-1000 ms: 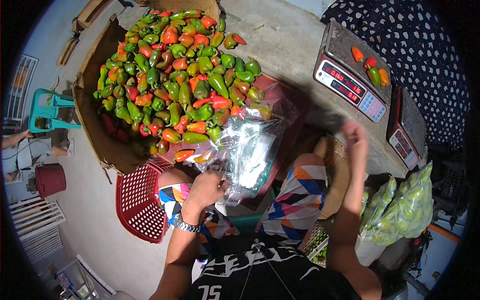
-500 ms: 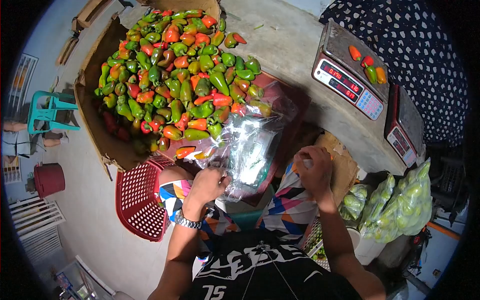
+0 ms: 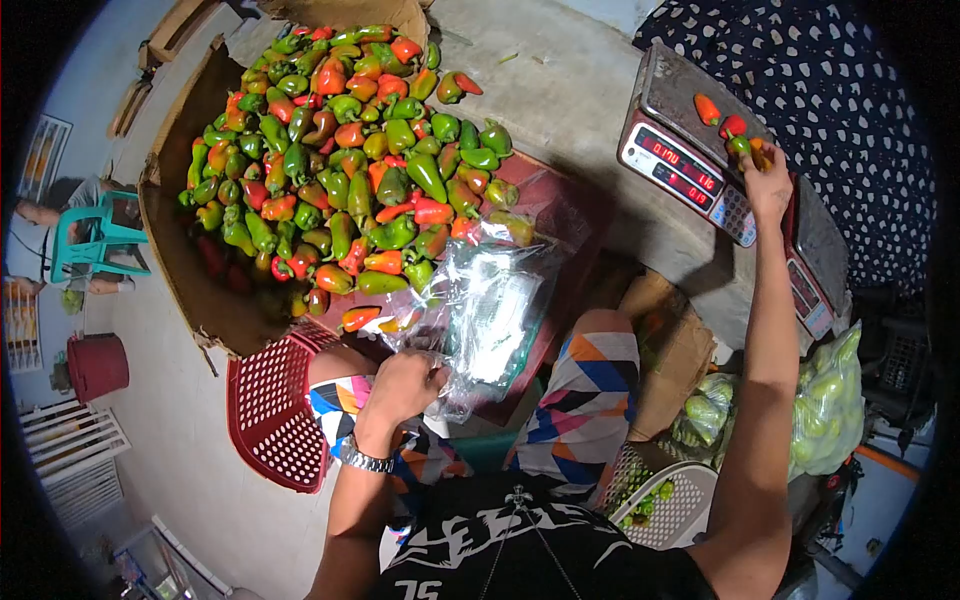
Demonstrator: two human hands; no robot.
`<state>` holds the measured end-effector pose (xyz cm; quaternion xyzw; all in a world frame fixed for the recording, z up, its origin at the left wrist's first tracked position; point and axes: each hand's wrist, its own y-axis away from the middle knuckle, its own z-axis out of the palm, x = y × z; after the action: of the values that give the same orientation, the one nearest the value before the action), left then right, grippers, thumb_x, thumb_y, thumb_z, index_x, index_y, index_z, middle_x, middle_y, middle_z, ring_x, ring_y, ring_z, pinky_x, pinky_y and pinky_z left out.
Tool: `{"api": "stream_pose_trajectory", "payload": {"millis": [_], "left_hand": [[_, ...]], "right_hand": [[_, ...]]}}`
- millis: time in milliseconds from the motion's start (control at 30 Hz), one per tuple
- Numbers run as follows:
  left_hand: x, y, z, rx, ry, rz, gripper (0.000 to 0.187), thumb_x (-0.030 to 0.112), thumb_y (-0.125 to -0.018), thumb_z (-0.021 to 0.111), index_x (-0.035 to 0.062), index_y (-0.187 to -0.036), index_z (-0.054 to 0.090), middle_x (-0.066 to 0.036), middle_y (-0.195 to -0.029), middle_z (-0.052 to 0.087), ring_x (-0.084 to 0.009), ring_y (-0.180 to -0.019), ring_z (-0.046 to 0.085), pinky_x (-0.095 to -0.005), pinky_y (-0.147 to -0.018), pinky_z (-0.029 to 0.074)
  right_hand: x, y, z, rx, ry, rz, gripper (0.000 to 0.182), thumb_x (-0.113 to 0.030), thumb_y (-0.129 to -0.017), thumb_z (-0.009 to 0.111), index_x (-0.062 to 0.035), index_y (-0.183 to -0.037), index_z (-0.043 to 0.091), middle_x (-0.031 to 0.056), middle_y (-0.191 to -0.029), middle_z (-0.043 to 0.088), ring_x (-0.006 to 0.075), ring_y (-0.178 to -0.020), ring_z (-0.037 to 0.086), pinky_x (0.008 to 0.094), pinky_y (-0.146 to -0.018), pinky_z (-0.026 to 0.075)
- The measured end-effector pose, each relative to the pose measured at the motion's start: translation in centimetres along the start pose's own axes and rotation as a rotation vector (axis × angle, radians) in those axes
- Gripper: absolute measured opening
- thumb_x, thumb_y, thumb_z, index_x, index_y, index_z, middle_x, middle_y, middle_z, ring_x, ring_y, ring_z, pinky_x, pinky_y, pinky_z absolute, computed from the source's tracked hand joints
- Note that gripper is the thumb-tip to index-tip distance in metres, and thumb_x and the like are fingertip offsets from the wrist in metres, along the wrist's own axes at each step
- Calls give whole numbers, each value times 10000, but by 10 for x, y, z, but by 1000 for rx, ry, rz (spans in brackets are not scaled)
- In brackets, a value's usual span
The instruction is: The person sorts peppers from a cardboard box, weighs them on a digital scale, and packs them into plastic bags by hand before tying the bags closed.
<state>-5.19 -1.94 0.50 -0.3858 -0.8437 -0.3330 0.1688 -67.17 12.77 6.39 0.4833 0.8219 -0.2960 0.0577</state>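
Head view: the right hand (image 3: 769,184), the nearer, touches the orange pepper (image 3: 757,147) on the scale (image 3: 686,92), grip tightness unclear, green pepper (image 3: 738,146) just left; the left hand (image 3: 406,388) pinches clear plastic (image 3: 458,384).

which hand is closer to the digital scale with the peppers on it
Right. The right hand is at the digital scale, by the peppers there; the left hand is well away from it, at the clear plastic bag.
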Motion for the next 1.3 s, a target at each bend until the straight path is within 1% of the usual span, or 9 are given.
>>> {"api": "stream_pose_trajectory", "payload": {"millis": [200, 367, 533, 733, 933, 1033, 1133, 1200, 1300], "left_hand": [[5, 0, -3, 29, 17, 25, 275, 252, -935, 689, -10, -864, 729, -270, -869, 702, -469, -887, 681, -557, -828, 534], [5, -3, -1, 29, 13, 34, 242, 238, -932, 689, 7, -878, 735, -264, -889, 708, -462, -894, 684, -553, -830, 536], [2, -3, 2, -15, -19, -22, 248, 250, -925, 678, 10, -898, 733, -262, -869, 708, -467, -881, 696, -566, -815, 548], [-4, 0, 7, 25, 0, 0, 278, 261, -931, 682, -10, -910, 737, -278, -860, 705, -469, -871, 698, -559, -814, 555], [-4, 2, 0, 43, 41, 27, 280, 261, -930, 695, -16, -912, 733, -266, -870, 709, -461, -864, 696, -554, -801, 553], [-10, 5, 8, 46, 41, 38, 282, 263, -938, 688, -14, -905, 726, -261, -871, 708, -462, -868, 691, -556, -798, 550], [-6, 1, 4, 26, 47, 50, 294, 260, -939, 681, -25, -881, 722, -255, -878, 710, -466, -878, 690, -551, -810, 553], [-4, 0, 7, 62, 38, 79, 287, 238, -922, 676, -31, -837, 730, -267, -841, 711, -471, -854, 701, -552, -813, 564], [-11, 0, 13, 45, 35, 95, 287, 249, -925, 680, -27, -866, 730, -262, -871, 715, -464, -881, 699, -551, -818, 561]], "right_hand": [[43, -63, 13, 46, 77, 15, 507, -417, -924, 726, -81, -1302, 692, 170, -1265, 735, 362, -1187, 692, 414, -1024, 520], [-40, -81, 12, -330, 320, -168, 599, -511, -916, 719, -127, -1373, 675, 143, -1310, 725, 337, -1300, 631, 420, -1093, 477], [-90, -89, 69, -395, 585, -268, 653, -487, -931, 713, -201, -1501, 573, 212, -1382, 673, 382, -1320, 616, 538, -1115, 436], [-75, -113, 103, -453, 524, -245, 482, -197, -884, 593, -42, -1336, 652, 279, -1322, 673, 435, -1284, 618, 467, -1092, 495], [-72, -110, 105, -420, 487, -247, 499, -278, -887, 700, -17, -1311, 660, 284, -1257, 699, 440, -1221, 656, 470, -1028, 531], [-94, -92, 104, -325, 221, -113, 490, -259, -855, 770, -44, -1287, 687, 193, -1168, 759, 342, -1080, 736, 409, -959, 560], [-136, -53, 115, -716, -1260, 455, 251, -174, -899, 685, -17, -1092, 650, 137, -1075, 699, 289, -1019, 696, 444, -968, 575], [-190, 4, 112, -925, -1847, 562, 402, -68, -866, 573, 61, -1245, 538, 237, -1283, 624, 381, -1161, 648, 574, -1069, 530], [-268, 77, 135, -1327, -1881, 546, 469, -157, -945, 613, 42, -1365, 544, 224, -1222, 668, 301, -1036, 674, 434, -880, 575]]}}
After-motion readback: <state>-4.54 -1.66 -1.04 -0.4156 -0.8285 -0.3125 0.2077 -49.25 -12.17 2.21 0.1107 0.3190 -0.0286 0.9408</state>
